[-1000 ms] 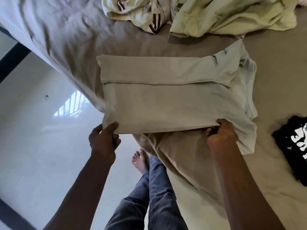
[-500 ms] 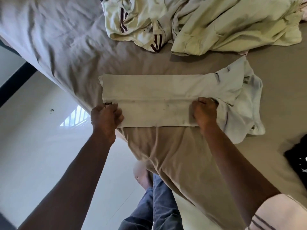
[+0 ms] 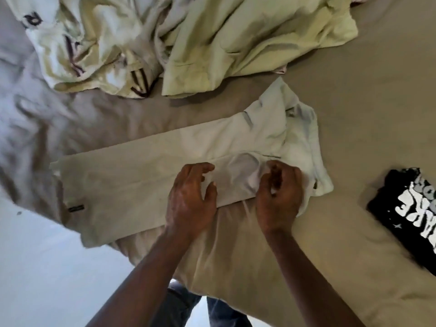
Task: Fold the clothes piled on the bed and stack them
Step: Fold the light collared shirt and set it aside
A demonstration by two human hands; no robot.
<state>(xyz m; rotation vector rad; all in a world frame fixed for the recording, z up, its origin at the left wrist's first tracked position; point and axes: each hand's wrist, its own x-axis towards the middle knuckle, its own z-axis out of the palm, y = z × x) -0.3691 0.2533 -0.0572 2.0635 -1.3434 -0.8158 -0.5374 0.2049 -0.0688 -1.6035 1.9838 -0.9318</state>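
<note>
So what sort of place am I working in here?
Most likely a bedroom: a wrinkled beige bedsheet spread wide, a half-folded pale beige shirt lying on it, and crumpled pale yellow-green clothes heaped behind.

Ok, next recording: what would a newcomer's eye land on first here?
Two hands at the centre, working a pale shirt folded into a long strip near the edge of the bed: the left hand lies spread on it, and the right hand bunches its fabric at the collar end. Behind them a heap of yellow-green clothes fills the top, and a black printed garment lies folded at the right edge.
</note>
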